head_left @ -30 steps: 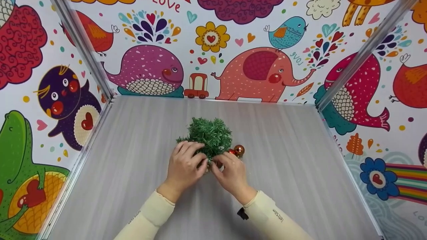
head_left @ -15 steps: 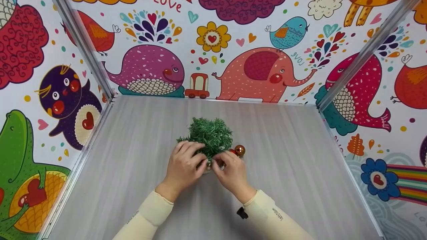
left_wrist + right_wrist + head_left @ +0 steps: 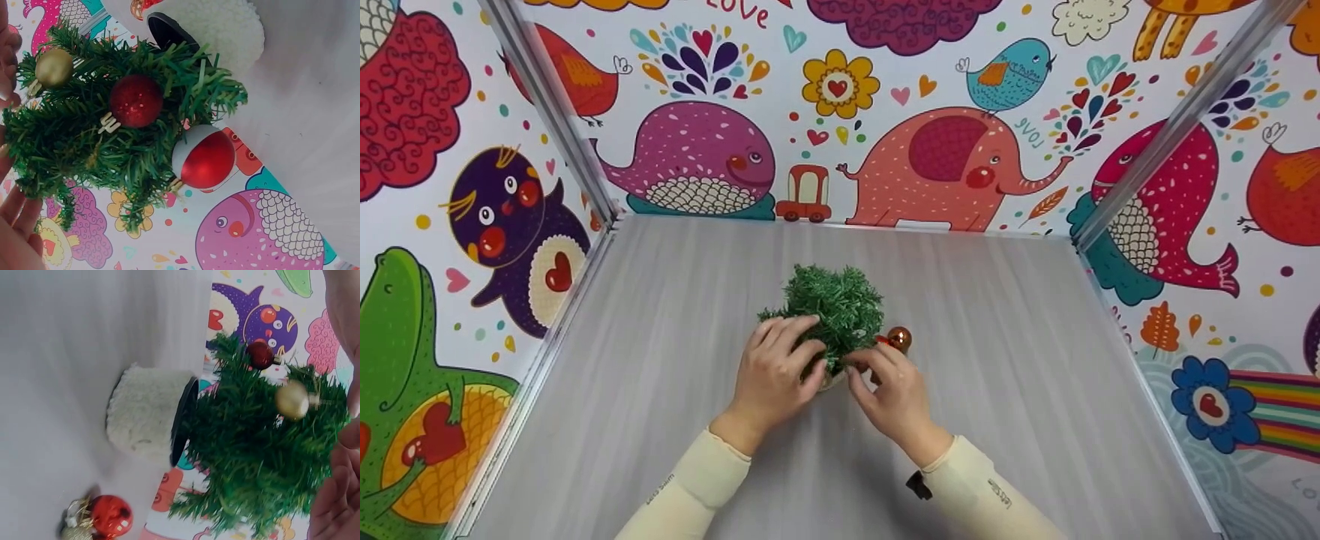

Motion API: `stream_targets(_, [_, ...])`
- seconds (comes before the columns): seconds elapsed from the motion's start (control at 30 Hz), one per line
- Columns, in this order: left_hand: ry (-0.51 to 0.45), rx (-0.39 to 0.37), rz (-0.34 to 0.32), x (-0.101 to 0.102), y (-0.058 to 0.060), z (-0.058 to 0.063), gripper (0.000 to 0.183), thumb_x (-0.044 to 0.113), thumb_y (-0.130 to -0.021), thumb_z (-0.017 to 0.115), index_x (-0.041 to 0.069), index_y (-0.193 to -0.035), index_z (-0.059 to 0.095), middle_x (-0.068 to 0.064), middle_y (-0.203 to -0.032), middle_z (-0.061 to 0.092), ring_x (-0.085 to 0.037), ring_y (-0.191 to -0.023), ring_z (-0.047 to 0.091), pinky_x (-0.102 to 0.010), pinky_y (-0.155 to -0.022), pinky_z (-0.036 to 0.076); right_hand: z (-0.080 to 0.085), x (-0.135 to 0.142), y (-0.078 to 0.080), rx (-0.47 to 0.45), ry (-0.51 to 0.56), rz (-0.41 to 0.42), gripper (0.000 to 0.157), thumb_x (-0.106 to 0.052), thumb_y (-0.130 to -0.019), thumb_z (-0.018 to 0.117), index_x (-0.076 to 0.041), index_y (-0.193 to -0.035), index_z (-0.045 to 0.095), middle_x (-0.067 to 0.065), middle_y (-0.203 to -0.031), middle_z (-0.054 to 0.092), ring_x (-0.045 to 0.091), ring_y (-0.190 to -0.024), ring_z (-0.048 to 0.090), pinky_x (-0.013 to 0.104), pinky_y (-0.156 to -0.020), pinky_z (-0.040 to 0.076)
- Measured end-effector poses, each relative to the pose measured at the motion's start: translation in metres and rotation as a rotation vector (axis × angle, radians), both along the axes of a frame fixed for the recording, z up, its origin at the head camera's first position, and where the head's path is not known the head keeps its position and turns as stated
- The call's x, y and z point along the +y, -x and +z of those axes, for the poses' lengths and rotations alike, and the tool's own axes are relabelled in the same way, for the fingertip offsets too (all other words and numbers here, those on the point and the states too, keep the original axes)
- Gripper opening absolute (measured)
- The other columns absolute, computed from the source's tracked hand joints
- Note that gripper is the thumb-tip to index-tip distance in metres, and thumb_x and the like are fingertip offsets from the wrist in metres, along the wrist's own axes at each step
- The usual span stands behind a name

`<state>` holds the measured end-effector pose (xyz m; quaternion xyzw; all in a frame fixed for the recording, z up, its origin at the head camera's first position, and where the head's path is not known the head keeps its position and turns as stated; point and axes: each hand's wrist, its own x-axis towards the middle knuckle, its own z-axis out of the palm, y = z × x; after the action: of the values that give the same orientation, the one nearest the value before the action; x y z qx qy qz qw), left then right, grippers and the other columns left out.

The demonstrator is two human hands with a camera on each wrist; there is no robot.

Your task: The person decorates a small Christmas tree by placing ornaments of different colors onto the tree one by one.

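Observation:
A small green Christmas tree [image 3: 836,300] stands in a pot [image 3: 149,413] with a white fuzzy cover. My left hand [image 3: 776,367] holds the tree's near left side, its fingers bent round the greenery. Close by on the right, my right hand [image 3: 896,390] has its thumb and forefinger near each other at the branches; whether they pinch a twig is unclear. On the tree hang a gold bauble [image 3: 54,68], a glittery red bauble [image 3: 136,101] and a red-and-white bauble [image 3: 203,156]. In the right wrist view a gold bauble [image 3: 292,400] and a dark red bauble [image 3: 260,355] show.
Beside the pot, to the right of the tree, lie loose baubles: a shiny orange-brown bauble [image 3: 899,338], a red bauble [image 3: 111,516] and a glittery gold bauble [image 3: 77,533]. The grey tabletop [image 3: 675,300] is enclosed by walls with printed cartoon animals.
My right hand has shifted slightly right, away from the left hand. A small gold bauble seen between the hands half a second ago no longer shows in the head view. The left hand stays put.

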<state>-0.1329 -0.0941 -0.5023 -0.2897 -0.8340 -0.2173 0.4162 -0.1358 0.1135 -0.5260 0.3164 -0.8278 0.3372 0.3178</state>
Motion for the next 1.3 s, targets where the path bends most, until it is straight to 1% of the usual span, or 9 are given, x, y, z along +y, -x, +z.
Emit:
stream_targets(0.2, [0.0,-0.007,-0.007,0.0,0.002,0.0,0.031,0.018,-0.078,0.075,0.008,-0.107,0.07,-0.012,-0.127,0.063,-0.028,-0.116,0.059,-0.045,-0.1,0.041,-0.005,0.019,0.001,-0.02,0.037,-0.023,0.02,-0.004,-0.085,0.073,-0.015,-0.101,0.072,-0.008,-0.089,0.062,0.011,-0.063,0.058,0.02,-0.054,0.048])
stream_targets(0.37, [0.007,-0.021,-0.01,-0.001,0.002,-0.002,0.039,0.02,-0.078,0.074,0.007,-0.114,0.067,-0.013,-0.129,0.062,-0.028,-0.119,0.058,-0.043,-0.102,0.04,-0.013,0.037,0.003,-0.065,0.028,-0.075,0.022,-0.004,-0.084,0.072,-0.016,-0.103,0.072,-0.008,-0.088,0.064,0.012,-0.064,0.06,0.023,-0.052,0.049])
stream_targets(0.57, [0.016,-0.048,-0.007,-0.002,0.001,-0.002,0.042,0.022,-0.081,0.073,0.007,-0.12,0.066,-0.012,-0.133,0.06,-0.027,-0.123,0.056,-0.043,-0.103,0.039,-0.025,0.058,0.008,-0.087,-0.031,-0.179,0.022,-0.007,-0.083,0.073,-0.019,-0.101,0.072,-0.01,-0.084,0.063,0.006,-0.065,0.06,0.023,-0.051,0.048])
stream_targets(0.67, [0.016,-0.05,-0.009,-0.002,0.001,-0.003,0.049,0.025,-0.08,0.074,0.007,-0.124,0.064,-0.012,-0.137,0.058,-0.027,-0.126,0.054,-0.044,-0.104,0.039,-0.034,0.07,0.011,-0.127,-0.072,-0.225,0.023,-0.008,-0.081,0.075,-0.018,-0.102,0.072,-0.01,-0.084,0.063,0.008,-0.067,0.061,0.024,-0.052,0.048])
stream_targets(0.77, [0.029,-0.068,-0.009,-0.002,0.0,-0.003,0.06,0.032,-0.079,0.076,0.008,-0.131,0.061,-0.011,-0.142,0.054,-0.027,-0.13,0.05,-0.044,-0.105,0.037,-0.044,0.081,0.013,-0.182,-0.116,-0.257,0.023,-0.009,-0.081,0.076,-0.017,-0.103,0.072,-0.009,-0.084,0.064,0.011,-0.07,0.063,0.027,-0.053,0.049])
stream_targets(0.9, [0.065,-0.12,-0.001,-0.003,-0.001,-0.003,0.073,0.04,-0.079,0.077,0.009,-0.14,0.054,-0.011,-0.148,0.049,-0.026,-0.136,0.045,-0.044,-0.109,0.034,-0.058,0.095,0.018,-0.262,-0.172,-0.259,0.023,-0.011,-0.083,0.076,-0.014,-0.105,0.071,-0.005,-0.09,0.066,0.016,-0.074,0.066,0.033,-0.057,0.052])
stream_targets(1.07, [0.097,-0.158,0.019,-0.004,-0.002,-0.004,0.072,0.039,-0.081,0.077,0.01,-0.142,0.053,-0.011,-0.148,0.049,-0.026,-0.136,0.044,-0.042,-0.111,0.032,-0.072,0.102,0.028,-0.347,-0.24,-0.229,0.026,-0.011,-0.083,0.077,-0.014,-0.108,0.071,-0.002,-0.101,0.067,0.018,-0.081,0.067,0.038,-0.063,0.055])
stream_targets(1.2, [0.102,-0.153,0.022,-0.004,-0.003,-0.003,0.07,0.037,-0.081,0.076,0.009,-0.141,0.054,-0.01,-0.146,0.052,-0.026,-0.134,0.047,-0.041,-0.111,0.032,-0.08,0.1,0.038,-0.358,-0.306,-0.188,0.031,-0.01,-0.084,0.077,-0.014,-0.114,0.07,0.0,-0.107,0.065,0.019,-0.086,0.067,0.041,-0.067,0.056])
stream_targets(1.3, [0.104,-0.149,0.017,-0.002,-0.003,-0.003,0.069,0.038,-0.082,0.076,0.009,-0.141,0.055,-0.01,-0.144,0.053,-0.027,-0.133,0.048,-0.042,-0.111,0.032,-0.085,0.098,0.044,-0.351,-0.349,-0.183,0.033,-0.01,-0.084,0.077,-0.013,-0.115,0.07,0.001,-0.11,0.064,0.022,-0.089,0.067,0.043,-0.068,0.057])
